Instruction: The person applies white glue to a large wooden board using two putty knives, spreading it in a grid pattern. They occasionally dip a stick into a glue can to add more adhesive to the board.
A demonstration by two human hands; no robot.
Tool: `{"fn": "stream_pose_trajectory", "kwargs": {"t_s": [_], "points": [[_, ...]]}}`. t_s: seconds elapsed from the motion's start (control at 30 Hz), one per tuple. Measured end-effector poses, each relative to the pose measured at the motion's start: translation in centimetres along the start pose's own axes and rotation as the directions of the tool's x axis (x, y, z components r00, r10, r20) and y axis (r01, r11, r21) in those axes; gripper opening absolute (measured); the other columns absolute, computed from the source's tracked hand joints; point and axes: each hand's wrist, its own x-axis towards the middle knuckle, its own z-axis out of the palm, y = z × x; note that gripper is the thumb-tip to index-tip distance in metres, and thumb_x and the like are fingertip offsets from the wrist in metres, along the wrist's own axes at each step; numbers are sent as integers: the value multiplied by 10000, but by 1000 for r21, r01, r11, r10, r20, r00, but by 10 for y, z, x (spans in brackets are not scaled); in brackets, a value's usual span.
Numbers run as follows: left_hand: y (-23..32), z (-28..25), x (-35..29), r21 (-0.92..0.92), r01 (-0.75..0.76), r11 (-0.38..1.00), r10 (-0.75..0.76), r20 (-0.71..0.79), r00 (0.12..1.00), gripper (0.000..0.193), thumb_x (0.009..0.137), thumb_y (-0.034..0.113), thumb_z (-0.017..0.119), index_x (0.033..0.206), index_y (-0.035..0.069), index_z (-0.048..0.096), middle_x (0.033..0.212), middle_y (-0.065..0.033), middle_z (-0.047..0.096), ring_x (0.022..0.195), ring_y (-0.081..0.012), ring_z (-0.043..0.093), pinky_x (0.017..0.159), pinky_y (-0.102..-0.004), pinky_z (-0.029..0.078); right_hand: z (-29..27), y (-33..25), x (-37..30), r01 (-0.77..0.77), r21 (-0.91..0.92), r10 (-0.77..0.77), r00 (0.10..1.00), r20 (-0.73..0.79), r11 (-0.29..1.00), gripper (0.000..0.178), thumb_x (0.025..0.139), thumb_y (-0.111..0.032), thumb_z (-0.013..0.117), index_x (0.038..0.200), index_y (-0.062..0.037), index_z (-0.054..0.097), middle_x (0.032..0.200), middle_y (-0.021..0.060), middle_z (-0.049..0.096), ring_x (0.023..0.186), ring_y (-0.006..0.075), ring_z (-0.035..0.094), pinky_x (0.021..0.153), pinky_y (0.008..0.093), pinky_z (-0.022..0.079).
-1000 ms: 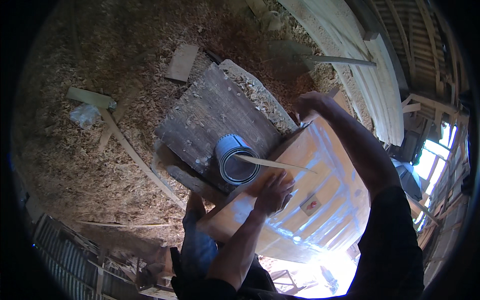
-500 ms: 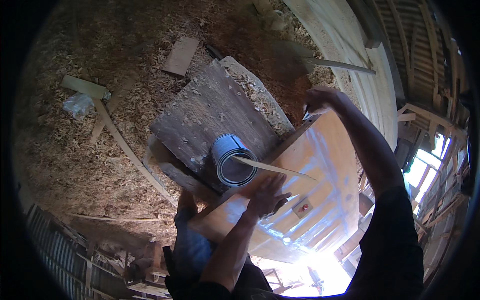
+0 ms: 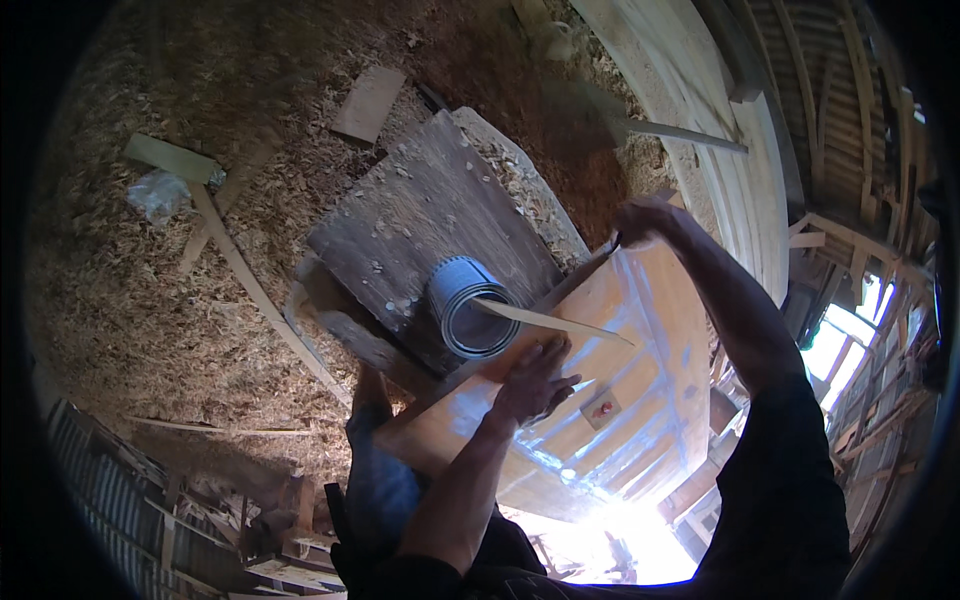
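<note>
Right of the can point(image 3: 462, 295) and slanting down past it, an orange-brown wooden panel point(image 3: 650, 380), streaked bluish white, with a small square patch point(image 3: 601, 409) bearing a red spot, below and right of the can. At the panel's upper edge, up and right of the can, the right hand point(image 3: 645, 220), settled closer to the wood over the last half second, with the pale end of the tool point(image 3: 614, 243), plain then, now mostly hidden. By judgement, tool and edge nearer together for work there; actual contact too covered to tell. That grip drawn together, apparently clamped on the tool. Just right of and below the can, flat on the panel, the left hand point(image 3: 535, 383), unshifted against the can, fingers apart and around nothing. Just above it, a stick point(image 3: 560, 322), out from the can's mouth and over the panel, unchanged. Under the can, a dusty dark tabletop point(image 3: 400, 220). Well left of the can, shavings point(image 3: 180, 320); far up and right of it, long pale boards point(image 3: 735, 200).
</note>
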Motion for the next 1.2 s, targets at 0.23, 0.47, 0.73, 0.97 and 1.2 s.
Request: {"fn": "stream_pose_trajectory", "kwargs": {"t_s": [0.23,0.47,0.73,0.97,1.2], "points": [[0,3,-4,2,-19,1000,19,-48,999,299,1000,386,569,1190,248,755,1592,-160,402,1504,-299,328,1233,-483,186,-19,9,36,-314,-87,316,949,10,945,287,806,-241,645,1024,-110,776,1055,143,752,1017,322,721,813,447,583],[-3,4,-2,-47,-37,998,34,-58,998,312,1004,391,566,1195,230,752,1586,-185,398,1507,-315,317,1237,-478,178,-17,-21,45,-131,-40,136,969,207,991,303,792,-227,672,1049,-105,776,1035,157,752,1001,339,722,813,459,576],[0,6,-5,113,-25,993,29,-30,999,338,1032,425,507,1265,298,716,1614,-161,367,1520,-311,295,1242,-477,159,-4,10,13,-34,85,31,999,31,996,245,794,-171,723,1030,-147,786,980,142,761,979,336,727,797,460,565],[-2,7,-5,94,-3,996,3,9,1000,333,1040,430,496,1283,325,697,1617,-141,368,1533,-295,280,1238,-481,151,32,9,23,-93,-142,83,994,-70,986,175,783,-170,728,942,-123,782,978,149,753,922,330,736,716,439,598],[-7,11,-7,-52,-41,998,37,-87,996,312,1016,383,560,1248,249,720,1588,-154,402,1518,-307,298,1233,-485,219,19,22,63,-63,-204,101,978,184,977,172,745,-190,739,887,-102,778,863,155,744,830,346,733,680,459,577]]}}
